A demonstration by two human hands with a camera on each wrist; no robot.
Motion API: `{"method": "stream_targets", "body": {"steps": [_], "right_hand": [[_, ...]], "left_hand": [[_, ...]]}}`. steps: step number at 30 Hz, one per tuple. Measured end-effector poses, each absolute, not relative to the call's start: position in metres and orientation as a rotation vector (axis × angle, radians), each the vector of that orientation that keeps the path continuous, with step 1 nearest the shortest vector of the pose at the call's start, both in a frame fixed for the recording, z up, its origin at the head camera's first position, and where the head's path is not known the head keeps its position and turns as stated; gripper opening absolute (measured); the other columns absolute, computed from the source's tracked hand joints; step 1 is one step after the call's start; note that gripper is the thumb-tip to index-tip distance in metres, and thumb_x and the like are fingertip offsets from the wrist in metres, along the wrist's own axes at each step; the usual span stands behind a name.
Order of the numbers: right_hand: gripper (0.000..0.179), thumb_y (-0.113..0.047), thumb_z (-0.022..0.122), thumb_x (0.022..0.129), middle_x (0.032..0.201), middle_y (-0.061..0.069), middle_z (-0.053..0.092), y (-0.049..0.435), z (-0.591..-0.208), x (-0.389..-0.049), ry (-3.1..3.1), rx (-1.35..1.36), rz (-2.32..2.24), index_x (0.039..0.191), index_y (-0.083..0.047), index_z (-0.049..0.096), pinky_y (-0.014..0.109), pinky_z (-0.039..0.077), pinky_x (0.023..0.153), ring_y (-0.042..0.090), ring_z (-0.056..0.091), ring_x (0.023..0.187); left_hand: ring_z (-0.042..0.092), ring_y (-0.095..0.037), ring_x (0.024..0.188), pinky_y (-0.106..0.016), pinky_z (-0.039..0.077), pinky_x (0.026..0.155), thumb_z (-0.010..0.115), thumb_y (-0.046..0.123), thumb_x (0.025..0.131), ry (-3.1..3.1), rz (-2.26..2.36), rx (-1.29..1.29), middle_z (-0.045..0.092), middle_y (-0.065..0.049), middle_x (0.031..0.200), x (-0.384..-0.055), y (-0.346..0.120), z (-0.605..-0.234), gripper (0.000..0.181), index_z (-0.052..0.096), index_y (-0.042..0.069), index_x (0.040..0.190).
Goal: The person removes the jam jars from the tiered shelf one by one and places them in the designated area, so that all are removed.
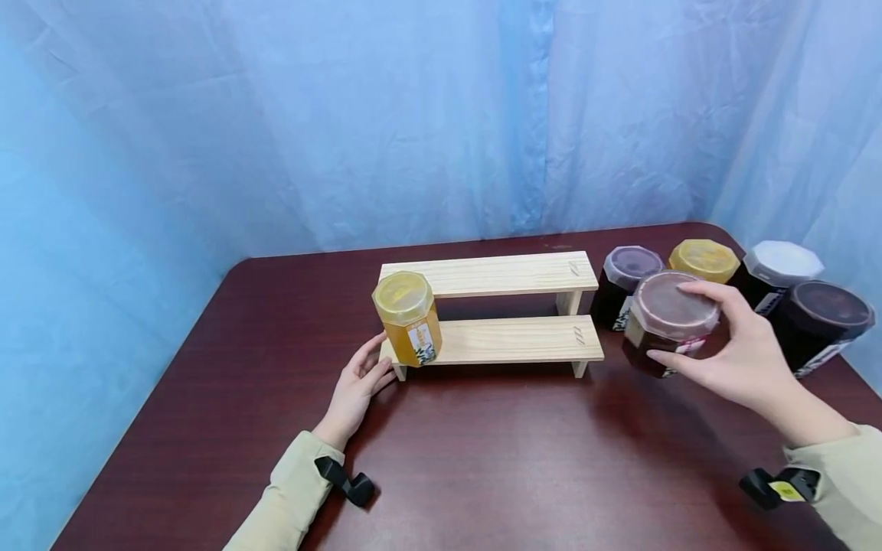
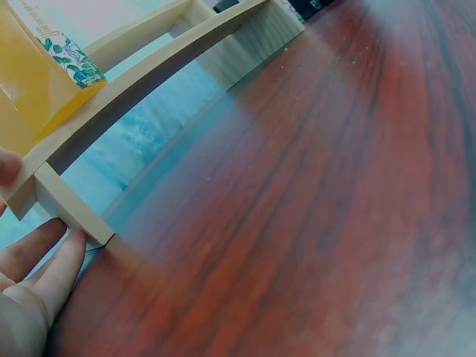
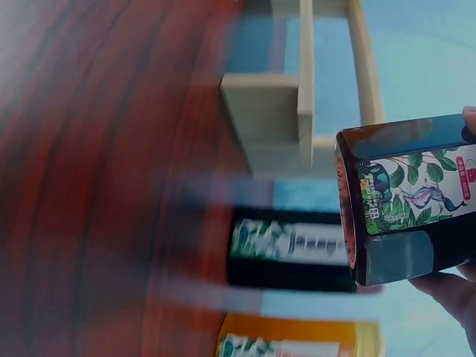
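Observation:
A pale two-step wooden rack (image 1: 510,340) stands on the table. On the left end of its lower step is a honey-yellow jar (image 1: 411,325) with a translucent yellow lid. My left hand (image 1: 354,390) touches that end of the rack, its fingertips against the end leg (image 2: 74,204) in the left wrist view. To the right of the rack, my right hand (image 1: 740,356) grips a dark jar (image 1: 648,344) by its sides, thumb at the front. This jar has a pinkish translucent lid; its leafy label (image 3: 416,190) shows in the right wrist view.
Behind and beside the held jar stand a purple-lidded dark jar (image 1: 609,298), a yellow-lidded jar (image 1: 703,259), a white-lidded dark jar (image 1: 782,264) and a black-lidded dark jar (image 1: 823,321). Blue curtains (image 1: 413,138) hang around the dark red table (image 1: 482,459).

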State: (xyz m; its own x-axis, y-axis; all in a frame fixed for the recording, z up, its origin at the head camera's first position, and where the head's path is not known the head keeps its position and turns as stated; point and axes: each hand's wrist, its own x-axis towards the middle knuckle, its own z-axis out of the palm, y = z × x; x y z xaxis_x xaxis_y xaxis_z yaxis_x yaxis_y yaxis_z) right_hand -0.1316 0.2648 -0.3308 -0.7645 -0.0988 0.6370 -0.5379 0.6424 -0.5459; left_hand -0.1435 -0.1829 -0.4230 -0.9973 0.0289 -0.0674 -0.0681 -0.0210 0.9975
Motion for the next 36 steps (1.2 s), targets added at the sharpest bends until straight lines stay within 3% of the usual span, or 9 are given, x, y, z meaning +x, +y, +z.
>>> {"method": "stream_targets", "body": {"steps": [11,19,21,24,27,28,30,34,36], "right_hand": [[0.094,0.002,0.090,0.048,0.105,-0.035,0.040,0.308,-0.345,-0.133,-2.476,0.331,0.951,0.131,-0.006,0.048,0.000,0.033,0.063,-0.019,0.041,0.081],[0.093,-0.007,0.091,0.054,0.114,0.028,0.051,0.332,-0.360,-0.140,-2.599,0.241,0.885,0.134,-0.004,0.042,-0.002,0.029,0.060,-0.028,0.029,0.082],[0.094,-0.010,0.091,0.055,0.114,0.028,0.051,0.336,-0.364,-0.142,-2.616,0.198,0.866,0.134,-0.006,0.042,-0.002,0.028,0.061,-0.028,0.028,0.082],[0.095,-0.012,0.091,0.057,0.117,0.028,0.050,0.341,-0.368,-0.144,-2.645,0.157,0.852,0.137,-0.007,0.040,-0.002,0.027,0.061,-0.004,0.050,0.089],[0.097,-0.015,0.090,0.060,0.119,0.029,0.048,0.345,-0.370,-0.146,-2.676,0.119,0.850,0.140,-0.008,0.036,-0.002,0.026,0.060,0.000,0.049,0.088],[0.097,-0.015,0.089,0.062,0.121,0.031,0.046,0.346,-0.369,-0.146,-2.687,0.130,0.858,0.141,-0.006,0.034,-0.002,0.026,0.059,0.011,0.051,0.091],[0.098,-0.015,0.089,0.062,0.121,0.032,0.045,0.348,-0.369,-0.147,-2.701,0.117,0.853,0.141,-0.006,0.033,-0.001,0.027,0.058,-0.001,0.045,0.087],[0.099,-0.015,0.089,0.062,0.118,0.033,0.042,0.352,-0.368,-0.145,-2.742,0.135,0.794,0.142,-0.003,0.030,0.005,0.030,0.051,0.015,0.051,0.081],[0.099,-0.013,0.088,0.062,0.108,0.030,0.050,0.355,-0.367,-0.144,-2.759,0.166,0.770,0.142,-0.002,0.030,0.011,0.033,0.048,0.010,0.052,0.071]], "left_hand": [[0.055,-0.016,0.113,-0.033,0.051,0.093,0.053,0.014,0.097,2.181,2.184,-0.034,0.041,-0.020,0.144,-0.144,-0.183,-0.423,0.050,0.037,0.012,0.144],[0.054,-0.020,0.116,-0.037,0.049,0.095,0.052,0.011,0.097,2.167,2.186,-0.065,0.042,-0.016,0.144,-0.144,-0.182,-0.422,0.049,0.038,0.015,0.144],[0.053,-0.022,0.118,-0.037,0.049,0.095,0.052,0.011,0.097,2.161,2.191,-0.068,0.041,-0.015,0.145,-0.144,-0.182,-0.422,0.049,0.039,0.016,0.144],[0.051,-0.024,0.121,-0.037,0.049,0.096,0.052,0.012,0.097,2.164,2.188,-0.057,0.038,-0.014,0.147,-0.144,-0.182,-0.423,0.050,0.038,0.016,0.144],[0.050,-0.024,0.121,-0.036,0.049,0.095,0.052,0.012,0.097,2.158,2.197,-0.053,0.037,-0.014,0.148,-0.145,-0.183,-0.424,0.050,0.038,0.016,0.144],[0.050,-0.023,0.121,-0.035,0.049,0.095,0.052,0.012,0.097,2.156,2.199,-0.051,0.037,-0.014,0.148,-0.145,-0.183,-0.424,0.050,0.037,0.016,0.145],[0.052,-0.022,0.119,-0.034,0.049,0.094,0.052,0.012,0.097,2.144,2.207,-0.055,0.039,-0.014,0.147,-0.144,-0.183,-0.424,0.050,0.038,0.017,0.144],[0.055,-0.017,0.114,-0.034,0.049,0.095,0.052,0.013,0.097,2.127,2.208,-0.042,0.042,-0.017,0.144,-0.143,-0.185,-0.426,0.051,0.036,0.017,0.145],[0.057,-0.015,0.112,-0.033,0.049,0.095,0.052,0.014,0.097,2.119,2.213,-0.046,0.043,-0.018,0.142,-0.143,-0.185,-0.425,0.050,0.036,0.017,0.145]]}}
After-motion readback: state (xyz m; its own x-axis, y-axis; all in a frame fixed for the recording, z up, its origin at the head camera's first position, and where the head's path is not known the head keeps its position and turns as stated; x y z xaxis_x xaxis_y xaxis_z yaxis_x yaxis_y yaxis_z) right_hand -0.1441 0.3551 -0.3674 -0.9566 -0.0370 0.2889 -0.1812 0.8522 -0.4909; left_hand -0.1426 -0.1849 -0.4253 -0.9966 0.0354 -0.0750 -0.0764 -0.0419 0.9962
